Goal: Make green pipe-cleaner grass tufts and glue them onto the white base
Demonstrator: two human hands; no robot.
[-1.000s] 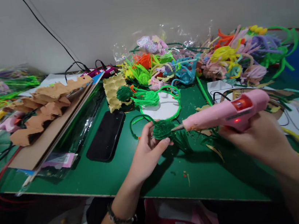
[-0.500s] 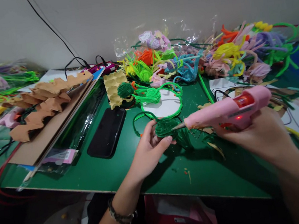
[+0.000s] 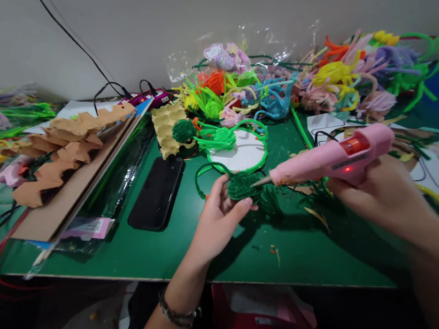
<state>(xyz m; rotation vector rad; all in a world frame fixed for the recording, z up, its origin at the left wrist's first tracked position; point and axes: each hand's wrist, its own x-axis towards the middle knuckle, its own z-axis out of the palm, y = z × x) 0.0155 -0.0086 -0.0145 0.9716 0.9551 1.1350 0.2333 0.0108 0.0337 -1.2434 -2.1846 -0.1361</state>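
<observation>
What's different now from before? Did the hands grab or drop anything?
Hardly anything: the whole view shifted slightly, so things sit a bit higher in the picture. Nothing was grabbed or dropped. The left hand still holds the dark green fuzzy piece, the right hand still points the pink glue gun at it, and the black phone stayed put.
</observation>
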